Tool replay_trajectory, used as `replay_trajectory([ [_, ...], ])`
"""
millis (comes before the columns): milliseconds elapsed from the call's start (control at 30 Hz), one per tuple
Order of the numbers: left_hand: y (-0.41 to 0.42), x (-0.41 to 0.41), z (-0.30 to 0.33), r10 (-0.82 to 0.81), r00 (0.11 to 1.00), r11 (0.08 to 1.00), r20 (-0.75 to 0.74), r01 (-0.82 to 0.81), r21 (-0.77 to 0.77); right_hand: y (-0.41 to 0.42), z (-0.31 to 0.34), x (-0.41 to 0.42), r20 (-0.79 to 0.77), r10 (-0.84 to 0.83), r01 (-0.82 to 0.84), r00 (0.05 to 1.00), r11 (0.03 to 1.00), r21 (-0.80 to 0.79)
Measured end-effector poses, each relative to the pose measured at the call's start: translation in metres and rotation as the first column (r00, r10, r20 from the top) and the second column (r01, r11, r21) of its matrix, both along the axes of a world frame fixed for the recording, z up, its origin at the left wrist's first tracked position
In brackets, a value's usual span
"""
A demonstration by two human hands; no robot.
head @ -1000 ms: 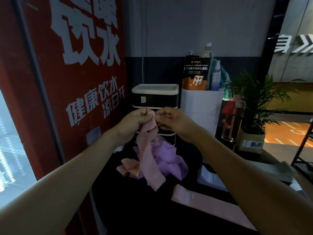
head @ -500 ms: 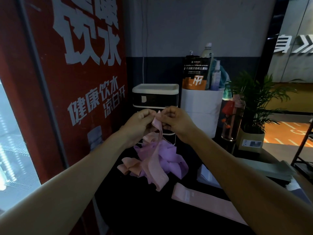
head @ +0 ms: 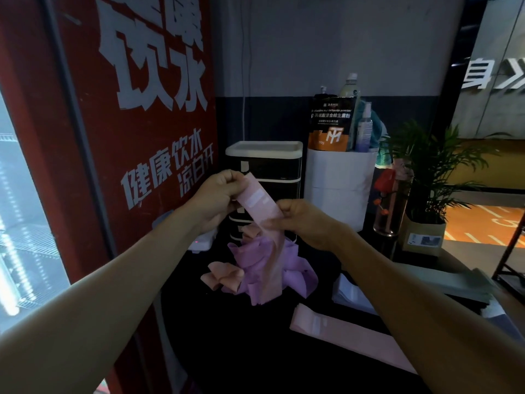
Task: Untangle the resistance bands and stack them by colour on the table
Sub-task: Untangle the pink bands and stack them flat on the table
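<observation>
**Both hands hold a pink band taut above the tangle**

Gripping from both ends, the left hand [head: 218, 194] pinches the top of a pale pink band [head: 260, 201] while the right hand [head: 301, 220] pinches it lower down, so a flat stretch runs slantwise between them. Holding it spread like this probably lets the person see where it threads into the knot and draw it free without pulling the rest along.

Straight below the grip, the band's tail drops into the tangled pile [head: 267, 268] of purple and salmon-pink bands, which rests on the dark tabletop [head: 255, 351]. Below and to the right of the grip, one pink band [head: 341, 331] already lies flat and alone, likely the start of a colour stack; most of the sorting seems still to be done.

Beyond the grip stand a black drawer unit [head: 265, 163] with a white lid and a white bin [head: 338, 183] carrying a pouch and bottles. To the right is a potted plant [head: 431, 166]; to the left, a red panel [head: 127, 109] with large white lettering. The room is dim.
</observation>
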State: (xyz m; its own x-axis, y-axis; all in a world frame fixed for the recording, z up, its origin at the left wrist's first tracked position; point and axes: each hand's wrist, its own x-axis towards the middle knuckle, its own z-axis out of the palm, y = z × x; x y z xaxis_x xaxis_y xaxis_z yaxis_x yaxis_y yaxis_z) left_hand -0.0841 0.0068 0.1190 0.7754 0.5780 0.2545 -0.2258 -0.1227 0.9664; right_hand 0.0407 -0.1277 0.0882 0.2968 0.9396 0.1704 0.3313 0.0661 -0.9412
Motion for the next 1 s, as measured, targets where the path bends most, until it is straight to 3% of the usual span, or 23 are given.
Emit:
replay_trajectory([
  [200, 0.009, 0.001, -0.001, 0.276, 0.96, 0.959, 0.05, -0.272, -0.078, -0.019, -0.009, 0.012, 0.239, -0.12, 0.167, 0.964, 0.967, -0.19],
  [367, 0.019, 0.006, -0.021, 0.402, 0.916, 0.912, 0.005, -0.4, -0.089, -0.051, -0.021, 0.029, 0.513, -0.159, 0.359, 0.843, 0.877, -0.318],
  [600, 0.002, 0.022, -0.056, 0.412, 0.91, 0.904, -0.049, -0.415, -0.103, -0.106, -0.055, 0.05, 0.576, -0.225, 0.497, 0.786, 0.784, -0.372],
  [800, -0.021, 0.038, -0.102, 0.427, 0.891, 0.882, -0.152, -0.448, -0.145, -0.146, -0.076, 0.052, 0.439, -0.385, 0.563, 0.812, 0.714, -0.416],
  [900, -0.029, 0.045, -0.122, 0.405, 0.893, 0.866, -0.195, -0.443, -0.233, -0.17, -0.086, 0.052, 0.147, -0.591, 0.595, 0.793, 0.699, -0.398],
  [1000, -0.039, 0.05, -0.135, 0.394, 0.889, 0.875, -0.234, -0.44, -0.202, -0.193, -0.095, 0.051, -0.12, -0.718, 0.639, 0.685, 0.672, -0.373],
])
